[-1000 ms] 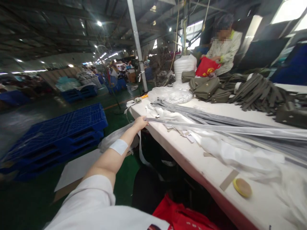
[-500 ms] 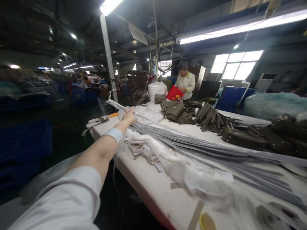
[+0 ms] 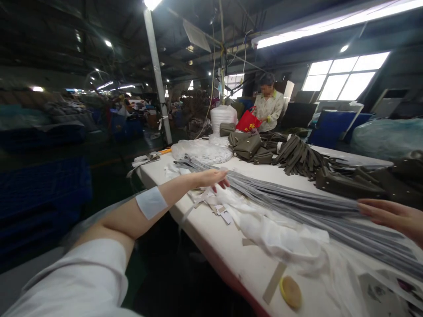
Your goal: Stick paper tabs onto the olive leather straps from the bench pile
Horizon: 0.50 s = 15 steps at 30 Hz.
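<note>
A long bundle of grey strips [image 3: 280, 193] lies across the white table. Over its left part is my left hand [image 3: 213, 177], fingers loosely stretched and holding nothing I can see; whether it touches the strips I cannot tell. At the right edge of the view my right hand [image 3: 395, 218] reaches in, its fingers straight against or just above the strips. Crumpled white sheeting [image 3: 264, 229] runs along the near side of the bundle, with small grey and white scraps [image 3: 220, 210] beside it.
Clear plastic bags [image 3: 201, 152] sit at the table's far left corner. Dark olive pouches [image 3: 246, 147] and straps [image 3: 297, 156] lie behind the strips. Across the table a person [image 3: 269, 103] handles a red bag [image 3: 247, 121]. A yellow-rimmed roll [image 3: 291, 293] lies near the front edge.
My left hand has drawn back from the bundle's far left end and moved right, letting go of the pale strip there. My right hand has come into view.
</note>
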{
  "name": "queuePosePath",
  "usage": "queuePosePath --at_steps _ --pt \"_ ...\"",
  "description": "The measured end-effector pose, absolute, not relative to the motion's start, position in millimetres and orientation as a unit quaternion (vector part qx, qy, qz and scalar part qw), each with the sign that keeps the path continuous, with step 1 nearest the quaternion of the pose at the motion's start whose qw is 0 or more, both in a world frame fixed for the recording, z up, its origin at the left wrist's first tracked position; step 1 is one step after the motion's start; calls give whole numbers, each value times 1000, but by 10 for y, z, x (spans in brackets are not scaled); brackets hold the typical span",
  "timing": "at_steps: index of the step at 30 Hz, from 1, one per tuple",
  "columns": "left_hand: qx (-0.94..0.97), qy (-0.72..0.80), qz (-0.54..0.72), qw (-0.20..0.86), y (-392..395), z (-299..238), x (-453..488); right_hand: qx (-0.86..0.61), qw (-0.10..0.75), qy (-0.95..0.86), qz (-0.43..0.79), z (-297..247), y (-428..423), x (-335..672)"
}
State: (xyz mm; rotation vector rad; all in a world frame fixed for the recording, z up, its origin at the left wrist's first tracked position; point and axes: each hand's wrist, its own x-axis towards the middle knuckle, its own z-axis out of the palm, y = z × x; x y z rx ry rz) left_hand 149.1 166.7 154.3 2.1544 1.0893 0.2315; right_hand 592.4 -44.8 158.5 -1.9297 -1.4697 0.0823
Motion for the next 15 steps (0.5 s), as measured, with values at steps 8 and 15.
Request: queuePosePath --at_steps 8,15 --pt "828 143 159 519 439 2095 1596 -370 359 -735 440 1307 -251 3354" --pt "629 387 331 587 1102 1854 886 -229 154 -539 796 913 -765 3016"
